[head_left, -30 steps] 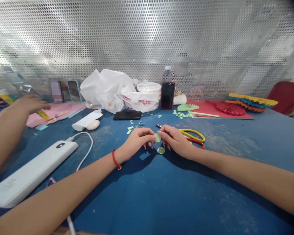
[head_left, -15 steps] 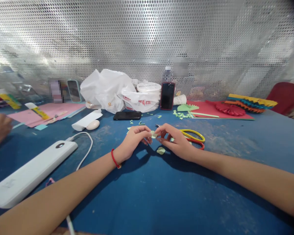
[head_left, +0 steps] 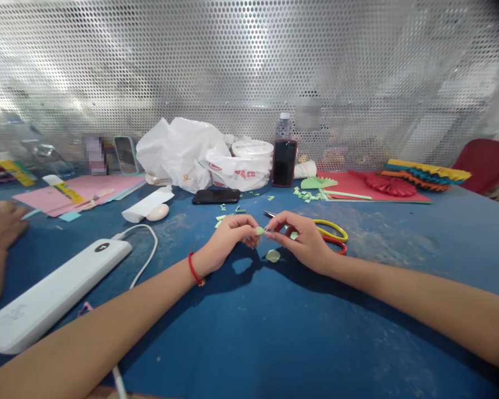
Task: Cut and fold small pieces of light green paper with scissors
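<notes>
A small pale green paper piece (head_left: 260, 230) sits between my left hand (head_left: 230, 238) and my right hand (head_left: 299, 239), pinched by the fingertips of both. A red cord bracelet (head_left: 195, 270) circles my left wrist. Another green paper petal (head_left: 273, 255) lies on the blue table (head_left: 249, 338) just below my hands. Beyond my right hand are scissors with yellow and red handles (head_left: 330, 235), their blades partly hidden behind my fingers.
Green paper scraps (head_left: 305, 195) lie on a red sheet's edge. A white power bank (head_left: 54, 293) with its cable lies left. Another person's hand (head_left: 2, 224) rests far left near pink paper (head_left: 79, 194). A black phone (head_left: 216, 196), white plastic bag (head_left: 178, 156) and perforated metal screen (head_left: 249, 61) stand behind.
My hands have come closer and now pinch the green piece together. The other person's hand has moved off the pink paper to the far left, leaving a glue stick lying there.
</notes>
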`<state>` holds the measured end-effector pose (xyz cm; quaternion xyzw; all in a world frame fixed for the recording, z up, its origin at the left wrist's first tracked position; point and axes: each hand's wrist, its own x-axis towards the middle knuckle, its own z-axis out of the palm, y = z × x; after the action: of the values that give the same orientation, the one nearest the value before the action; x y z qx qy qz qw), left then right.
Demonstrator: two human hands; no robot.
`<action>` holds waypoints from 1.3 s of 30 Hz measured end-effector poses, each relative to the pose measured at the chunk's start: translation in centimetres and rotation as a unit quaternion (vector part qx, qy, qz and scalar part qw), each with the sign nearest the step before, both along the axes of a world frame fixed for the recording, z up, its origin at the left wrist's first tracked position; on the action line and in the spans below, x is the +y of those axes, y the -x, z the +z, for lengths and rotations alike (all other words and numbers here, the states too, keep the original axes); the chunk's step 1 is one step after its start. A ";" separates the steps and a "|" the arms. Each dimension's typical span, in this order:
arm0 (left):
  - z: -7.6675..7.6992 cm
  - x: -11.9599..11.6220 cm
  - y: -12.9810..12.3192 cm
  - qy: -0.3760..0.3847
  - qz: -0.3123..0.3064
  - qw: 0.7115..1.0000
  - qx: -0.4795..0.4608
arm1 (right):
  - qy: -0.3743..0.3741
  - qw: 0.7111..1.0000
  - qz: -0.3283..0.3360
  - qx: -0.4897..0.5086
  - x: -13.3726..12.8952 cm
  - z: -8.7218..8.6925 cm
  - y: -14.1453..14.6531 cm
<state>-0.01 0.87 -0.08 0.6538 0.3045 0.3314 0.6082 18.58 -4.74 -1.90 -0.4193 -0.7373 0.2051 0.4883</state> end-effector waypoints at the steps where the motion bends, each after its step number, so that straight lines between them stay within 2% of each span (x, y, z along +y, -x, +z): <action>1: 0.0 0.0 0.0 -0.002 -0.001 1.000 0.004 | -0.006 1.000 0.000 -0.001 0.0 -0.1 0.0; 12: -0.1 0.2 0.2 -0.053 -0.016 0.998 0.028 | -0.027 0.999 -0.035 0.011 0.0 -0.1 -0.1; 15: -0.1 0.5 0.5 -0.091 -0.024 0.995 0.033 | -0.039 0.998 -0.039 0.003 -0.1 -0.1 -0.1; 20: 0.0 0.6 0.8 -0.188 -0.006 0.979 0.076 | -0.064 0.997 -0.038 -0.013 0.0 -0.2 -0.2; 27: 0.2 0.4 1.0 -0.277 0.003 0.954 0.111 | -0.069 0.997 -0.035 0.000 0.0 -0.2 -0.3; 39: -0.1 0.3 1.0 -0.342 0.041 0.931 0.122 | -0.052 0.997 -0.049 0.007 0.1 -0.1 -0.2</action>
<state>-0.99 1.13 -0.16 0.8448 0.2706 0.3578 0.2917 18.77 -4.64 -2.00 -0.4271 -0.7223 0.1450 0.5243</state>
